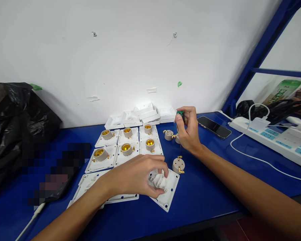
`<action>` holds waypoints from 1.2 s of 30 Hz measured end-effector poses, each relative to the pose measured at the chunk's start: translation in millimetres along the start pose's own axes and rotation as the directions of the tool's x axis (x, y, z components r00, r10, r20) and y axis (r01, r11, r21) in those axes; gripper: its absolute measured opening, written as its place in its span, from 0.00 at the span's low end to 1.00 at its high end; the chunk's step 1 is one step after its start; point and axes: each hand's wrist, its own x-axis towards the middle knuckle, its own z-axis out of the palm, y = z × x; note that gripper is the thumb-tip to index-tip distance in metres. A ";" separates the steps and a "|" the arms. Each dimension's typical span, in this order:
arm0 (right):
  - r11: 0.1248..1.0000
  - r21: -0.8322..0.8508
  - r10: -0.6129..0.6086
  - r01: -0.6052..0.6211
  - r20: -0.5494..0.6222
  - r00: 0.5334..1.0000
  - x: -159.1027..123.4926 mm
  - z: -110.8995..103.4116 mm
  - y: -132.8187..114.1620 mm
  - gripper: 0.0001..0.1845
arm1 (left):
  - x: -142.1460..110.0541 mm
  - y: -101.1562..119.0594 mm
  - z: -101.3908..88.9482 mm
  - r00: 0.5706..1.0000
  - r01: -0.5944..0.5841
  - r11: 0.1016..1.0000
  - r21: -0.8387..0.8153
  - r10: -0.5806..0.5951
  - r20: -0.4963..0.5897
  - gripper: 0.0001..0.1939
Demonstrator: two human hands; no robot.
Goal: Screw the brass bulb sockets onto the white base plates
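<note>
A white square plate (165, 191) is lying flat on the blue desk (205, 197), turned so one corner is pointing toward the near edge, its raised round socket mount facing up. The left hand (137, 175) is reaching in from the lower left, forearm lying low across the desk, and its fingers are curling closed around that mount, pinning the plate down. The right hand (188, 129) is coming in from the lower right with the wrist lifted, gripping a screwdriver (180, 115) by its green handle; the tool is standing nearly upright, long axis vertical, thin shaft pointing down at the desk. Just below it a loose beige socket (178, 164) is sitting on the desk, close beside the plate's far corner. Two more loose sockets (169, 135) are lying by the right hand. Behind the left hand, finished plates with brass-lined sockets (126, 147) are sitting in rows. A phone (214, 127) is lying well to the right, with bare blue desk between it and the near edge.
</note>
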 end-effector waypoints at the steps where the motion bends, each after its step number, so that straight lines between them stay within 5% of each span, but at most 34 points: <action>1: 1.000 0.003 0.002 -0.002 0.000 1.000 0.1 0.0 0.3 0.06 | -0.2 0.7 0.4 1.000 0.001 1.000 0.019 -0.001 0.003 0.12; 13: 1.000 -0.008 -0.006 0.006 -0.007 1.000 0.7 0.5 -0.5 0.05 | -2.2 -0.8 3.0 0.994 0.075 0.973 0.217 -0.057 -0.091 0.10; 27: 0.999 -0.041 -0.027 0.028 0.031 0.999 -2.8 2.9 -1.5 0.06 | 5.5 -14.6 22.5 0.964 -0.082 0.912 0.401 0.174 -0.199 0.11; 36: 0.998 -0.054 -0.039 0.042 0.051 0.998 -6.1 6.9 0.7 0.06 | 8.1 -17.2 23.3 0.943 -0.127 0.862 0.491 0.258 -0.209 0.24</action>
